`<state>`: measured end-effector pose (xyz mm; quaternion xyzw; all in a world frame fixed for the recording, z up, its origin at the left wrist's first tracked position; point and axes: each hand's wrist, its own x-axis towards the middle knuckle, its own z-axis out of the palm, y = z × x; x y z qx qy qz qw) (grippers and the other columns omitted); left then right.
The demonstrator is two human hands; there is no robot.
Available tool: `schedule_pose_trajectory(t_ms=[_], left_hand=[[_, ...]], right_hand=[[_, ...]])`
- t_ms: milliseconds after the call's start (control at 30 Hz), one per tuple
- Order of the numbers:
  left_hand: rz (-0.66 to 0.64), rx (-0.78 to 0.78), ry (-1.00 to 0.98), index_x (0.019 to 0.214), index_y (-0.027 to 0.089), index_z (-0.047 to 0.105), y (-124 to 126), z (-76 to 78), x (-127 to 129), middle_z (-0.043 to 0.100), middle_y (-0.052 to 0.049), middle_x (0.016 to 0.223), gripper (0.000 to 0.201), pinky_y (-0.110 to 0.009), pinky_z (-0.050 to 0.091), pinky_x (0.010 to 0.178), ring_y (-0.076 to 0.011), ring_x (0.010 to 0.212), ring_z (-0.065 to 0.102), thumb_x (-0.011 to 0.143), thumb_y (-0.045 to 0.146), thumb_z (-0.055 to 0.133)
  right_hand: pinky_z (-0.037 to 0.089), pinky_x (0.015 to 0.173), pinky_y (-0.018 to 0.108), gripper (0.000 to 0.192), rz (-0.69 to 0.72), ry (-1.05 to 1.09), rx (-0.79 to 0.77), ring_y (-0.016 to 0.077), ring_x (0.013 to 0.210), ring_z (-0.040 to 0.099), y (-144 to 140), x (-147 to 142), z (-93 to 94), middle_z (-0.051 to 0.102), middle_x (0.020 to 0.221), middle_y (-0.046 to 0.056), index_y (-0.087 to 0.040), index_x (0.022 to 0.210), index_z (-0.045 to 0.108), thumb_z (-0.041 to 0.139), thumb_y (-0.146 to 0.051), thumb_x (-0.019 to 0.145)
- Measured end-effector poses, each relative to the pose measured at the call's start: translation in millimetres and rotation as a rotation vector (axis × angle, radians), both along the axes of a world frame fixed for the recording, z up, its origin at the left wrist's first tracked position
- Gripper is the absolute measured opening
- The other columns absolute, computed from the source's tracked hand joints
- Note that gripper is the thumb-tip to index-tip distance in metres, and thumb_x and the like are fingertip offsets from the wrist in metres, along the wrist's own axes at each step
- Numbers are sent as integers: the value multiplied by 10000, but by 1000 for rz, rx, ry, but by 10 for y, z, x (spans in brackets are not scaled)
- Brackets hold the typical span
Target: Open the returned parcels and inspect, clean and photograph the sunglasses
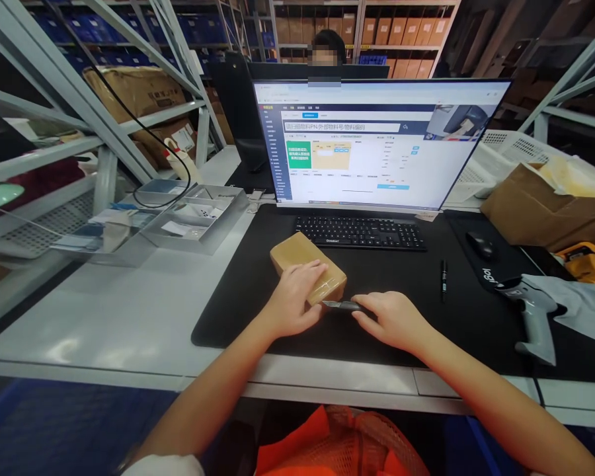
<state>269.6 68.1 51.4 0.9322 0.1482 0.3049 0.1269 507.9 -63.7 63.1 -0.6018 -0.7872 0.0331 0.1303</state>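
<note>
So the small taped box (308, 268) is being pinned flat mid-mat, near the desk's front edge, by the left hand (293, 299), while a knife (344, 305) is being pinched at its near-right end by the right hand (394, 319).

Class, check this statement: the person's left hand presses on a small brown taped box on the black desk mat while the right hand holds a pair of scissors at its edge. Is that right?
Not quite. The head view shows the right hand holding a slim grey craft knife, not scissors. The rest stands: the left hand presses on the small brown taped box on the black desk mat.
</note>
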Motion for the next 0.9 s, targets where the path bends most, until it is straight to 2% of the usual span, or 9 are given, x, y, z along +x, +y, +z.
schedule_pose_trajectory(t_ms=[133,300,400,500,633,733,800,833,900], left_hand=[[27,-8,35,1525,216,316,-36,15,15,571,-158,1447,785,-548,341,1124,-347,1381,496,784,238,573],[24,28,43,1572,217,236,-25,-11,20,533,-166,1490,832,-545,340,1114,-352,1407,472,804,208,556],[0,64,56,1572,216,262,-9,-12,27,490,-162,1530,826,-522,354,1098,-355,1437,432,796,187,544],[-4,85,83,1515,206,400,-12,-1,47,471,-151,1547,747,-498,377,1067,-346,1447,421,782,171,535],[-20,83,61,1380,206,576,12,10,26,554,-127,1482,586,-511,380,1055,-332,1430,446,799,161,514],[-83,55,16,1279,269,662,99,39,-154,615,-64,1423,518,-549,339,1124,-307,1430,444,821,132,464],[-78,16,14,1208,308,699,179,61,-397,632,-20,1400,475,-564,310,1175,-291,1434,437,838,145,450],[-15,3,8,1133,315,726,226,65,-545,645,-7,1378,422,-569,310,1183,-293,1423,448,845,161,459],[191,-17,-18,919,286,745,332,60,-844,697,-23,1279,267,-566,374,1145,-315,1356,516,851,215,497]], right_hand=[[463,681,311,326,-3,4,4,210,780,716,-2,-50,-10,769,928,61,-202,1149,686,458,-392,1014],[472,671,313,361,-2,-15,15,211,769,715,21,-55,-50,768,920,67,-201,1169,682,422,-412,1033],[513,729,325,380,-58,-5,35,231,861,735,66,155,-81,774,1040,84,-211,1214,678,419,-426,1036],[548,815,362,396,-198,18,59,268,961,738,84,486,-129,759,1146,104,-201,1226,686,438,-436,1024],[568,881,400,402,-360,167,49,289,1014,736,35,840,-214,763,1142,111,-182,1204,705,471,-438,999],[562,938,421,386,-407,309,18,296,1068,725,-5,919,-260,756,1168,115,-181,1193,711,488,-420,987],[548,973,429,369,-388,354,10,296,1098,715,-16,898,-264,749,1186,116,-186,1188,715,498,-404,983],[545,980,420,357,-372,367,14,290,1102,714,-18,877,-259,749,1189,112,-191,1181,720,505,-396,982],[555,957,374,327,-349,395,30,261,1069,726,-15,833,-239,760,1164,88,-207,1157,733,525,-385,978]])
